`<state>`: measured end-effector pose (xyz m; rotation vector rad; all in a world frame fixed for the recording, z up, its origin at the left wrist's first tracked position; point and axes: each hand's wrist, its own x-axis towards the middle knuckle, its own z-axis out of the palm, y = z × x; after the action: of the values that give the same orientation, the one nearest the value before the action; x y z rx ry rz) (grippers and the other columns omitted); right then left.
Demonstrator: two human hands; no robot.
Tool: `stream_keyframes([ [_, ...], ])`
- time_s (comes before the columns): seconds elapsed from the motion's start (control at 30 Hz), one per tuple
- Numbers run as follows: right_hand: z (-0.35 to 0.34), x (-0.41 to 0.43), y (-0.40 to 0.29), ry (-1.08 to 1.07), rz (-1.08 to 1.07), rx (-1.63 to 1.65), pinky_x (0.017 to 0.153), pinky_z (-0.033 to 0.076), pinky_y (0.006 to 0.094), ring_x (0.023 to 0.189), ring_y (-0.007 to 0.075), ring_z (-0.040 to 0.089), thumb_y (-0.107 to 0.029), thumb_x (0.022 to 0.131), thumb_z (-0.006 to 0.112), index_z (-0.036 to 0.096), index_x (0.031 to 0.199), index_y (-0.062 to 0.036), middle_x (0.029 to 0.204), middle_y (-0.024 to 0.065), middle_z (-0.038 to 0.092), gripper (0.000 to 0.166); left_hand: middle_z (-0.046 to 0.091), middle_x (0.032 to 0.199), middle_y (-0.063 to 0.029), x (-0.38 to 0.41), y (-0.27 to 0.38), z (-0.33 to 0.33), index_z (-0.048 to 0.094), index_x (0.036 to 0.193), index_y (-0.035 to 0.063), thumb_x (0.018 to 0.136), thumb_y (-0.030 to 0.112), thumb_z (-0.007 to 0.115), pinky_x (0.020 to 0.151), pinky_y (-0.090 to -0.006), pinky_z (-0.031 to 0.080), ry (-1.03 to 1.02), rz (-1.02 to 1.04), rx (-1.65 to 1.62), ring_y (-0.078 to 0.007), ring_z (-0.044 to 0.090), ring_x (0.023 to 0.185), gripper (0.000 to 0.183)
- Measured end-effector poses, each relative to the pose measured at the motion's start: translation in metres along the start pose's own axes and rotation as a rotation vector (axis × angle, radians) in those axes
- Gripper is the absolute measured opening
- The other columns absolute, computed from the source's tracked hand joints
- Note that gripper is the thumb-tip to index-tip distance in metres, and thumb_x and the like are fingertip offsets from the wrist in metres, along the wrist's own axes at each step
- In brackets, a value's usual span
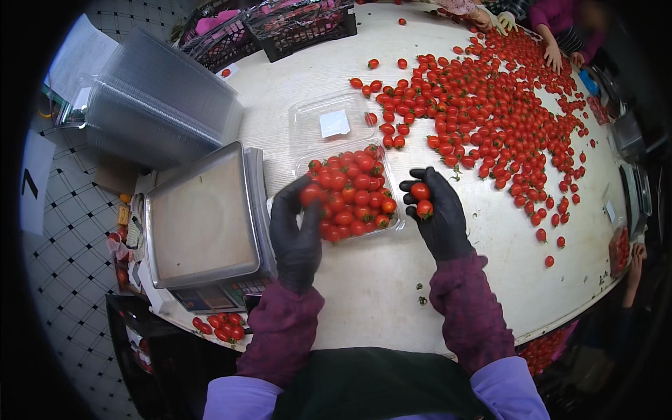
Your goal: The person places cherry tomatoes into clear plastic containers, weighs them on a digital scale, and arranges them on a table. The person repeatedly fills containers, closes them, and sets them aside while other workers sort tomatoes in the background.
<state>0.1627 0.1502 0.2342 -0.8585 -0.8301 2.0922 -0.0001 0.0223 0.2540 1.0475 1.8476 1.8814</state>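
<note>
A clear plastic clamshell box (396, 226) lies before me, its base heaped with cherry tomatoes (349, 194). Its hinged lid (304, 123) is folded back flat and bears a white label (334, 123). My left hand (296, 236), in a black glove, pinches a single cherry tomato (311, 194) over the left side of the heap. Just right of the box, my right hand (443, 220), also gloved in black, is turned palm up. Two cherry tomatoes (421, 200) rest in its curled fingers, one with a green calyx.
A bench scale (202, 215) with a metal pan stands at left, below stacked clear containers (163, 100). Loose tomatoes (483, 115) spread across the white table (367, 294). Black crates (304, 29) sit at the back. Co-workers' hands (552, 56) reach in at far right.
</note>
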Motion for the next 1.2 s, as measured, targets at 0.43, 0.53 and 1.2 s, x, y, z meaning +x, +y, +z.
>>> stream_keyframes([
  [0.43,-0.039,-0.119,0.055,-0.02,0.288,-0.255,0.054,0.043,0.0235,0.064,0.0094,0.05,-0.007,0.078,0.063,0.056,0.097,-0.0032,0.08,0.0042,0.056,0.021,0.056,0.109,-0.0167,-0.094,0.0,-0.007,0.051,0.119,0.0045,0.075,0.004,0.062,0.079,-0.0389,0.046,-0.472,0.413,0.683,-0.032,0.055,0.093,0.046],
  [0.53,-0.037,-0.123,0.046,0.043,0.238,-0.093,0.058,0.045,0.0259,0.07,0.0132,0.053,-0.006,0.076,0.063,0.054,0.099,-0.0038,0.088,0.0078,0.056,0.025,0.056,0.09,-0.0133,-0.056,-0.001,-0.014,0.057,0.101,0.0036,0.076,0.008,0.064,0.068,-0.0396,0.045,-0.257,0.325,0.89,-0.0303,0.054,0.081,0.027],
  [1.2,-0.184,-0.222,0.017,0.512,-0.064,-0.004,0.05,0.039,0.0212,0.062,0.0065,0.048,-0.022,0.084,0.058,0.057,0.103,-0.0055,0.084,0.0023,0.057,0.025,0.056,0.094,-0.0081,-0.078,-0.022,-0.011,0.054,0.105,0.004,0.08,0.006,0.062,0.068,-0.0274,0.047,-0.205,-0.034,0.08,-0.0157,0.057,0.082,0.026],
])
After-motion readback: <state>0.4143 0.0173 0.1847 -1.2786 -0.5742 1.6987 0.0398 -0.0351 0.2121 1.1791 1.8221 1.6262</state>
